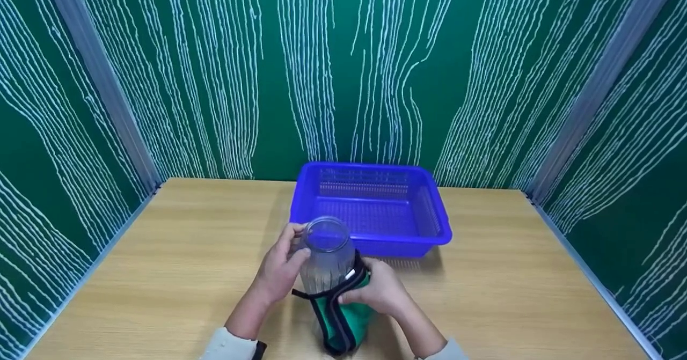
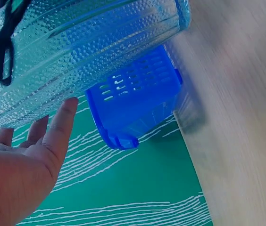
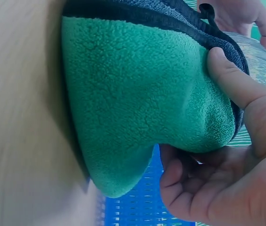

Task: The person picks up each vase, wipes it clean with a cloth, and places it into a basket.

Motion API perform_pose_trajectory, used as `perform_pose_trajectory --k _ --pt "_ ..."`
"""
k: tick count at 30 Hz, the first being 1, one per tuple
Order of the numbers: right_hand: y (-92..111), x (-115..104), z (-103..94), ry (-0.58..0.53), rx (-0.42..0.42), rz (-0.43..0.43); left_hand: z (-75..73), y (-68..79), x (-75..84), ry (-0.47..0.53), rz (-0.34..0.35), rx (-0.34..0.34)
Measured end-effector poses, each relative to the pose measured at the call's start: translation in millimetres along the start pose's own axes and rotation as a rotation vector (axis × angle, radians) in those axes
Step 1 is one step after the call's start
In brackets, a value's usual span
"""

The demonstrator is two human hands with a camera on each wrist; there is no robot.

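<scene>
A clear glass vase with ribbed, dimpled walls stands in front of the basket, its round rim facing up. My left hand holds it near the rim, thumb at the front and fingers round the side. My right hand pinches a green plush cleaning cloth with black edging against the vase's right side. In the right wrist view the cloth hangs down to the table, its grey reverse showing along the top. It hides much of the vase's lower part.
A blue plastic basket with slotted walls stands right behind the vase, near the table's back edge. The wooden table is enclosed by green panels with wavy white lines and grey corner posts.
</scene>
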State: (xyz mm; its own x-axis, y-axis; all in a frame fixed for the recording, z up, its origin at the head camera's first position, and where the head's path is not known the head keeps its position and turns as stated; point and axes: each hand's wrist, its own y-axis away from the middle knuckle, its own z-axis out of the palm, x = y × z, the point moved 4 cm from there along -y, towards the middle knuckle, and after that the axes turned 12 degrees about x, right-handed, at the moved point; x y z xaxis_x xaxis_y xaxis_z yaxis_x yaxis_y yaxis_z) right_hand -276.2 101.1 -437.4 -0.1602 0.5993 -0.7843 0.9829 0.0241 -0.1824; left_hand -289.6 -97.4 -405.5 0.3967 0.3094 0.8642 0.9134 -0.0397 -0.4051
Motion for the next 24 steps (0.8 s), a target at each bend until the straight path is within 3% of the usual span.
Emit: perform_pose_trajectory --k 9,16,24 --pt "3 -15 -14.8 -0.045 0.109 -0.051 -2.3 -0.8 1.9 0.057 -0.072 -0.026" --pt "2 -27 -26.3 -0.089 0.151 -0.1 -3.7 -0.2 -0.7 0.047 -0.176 -0.063" --pt "-3 -44 -39.4 -0.1 0.193 -0.128 -4.4 -0.8 11.1 0.072 -0.162 -0.087"
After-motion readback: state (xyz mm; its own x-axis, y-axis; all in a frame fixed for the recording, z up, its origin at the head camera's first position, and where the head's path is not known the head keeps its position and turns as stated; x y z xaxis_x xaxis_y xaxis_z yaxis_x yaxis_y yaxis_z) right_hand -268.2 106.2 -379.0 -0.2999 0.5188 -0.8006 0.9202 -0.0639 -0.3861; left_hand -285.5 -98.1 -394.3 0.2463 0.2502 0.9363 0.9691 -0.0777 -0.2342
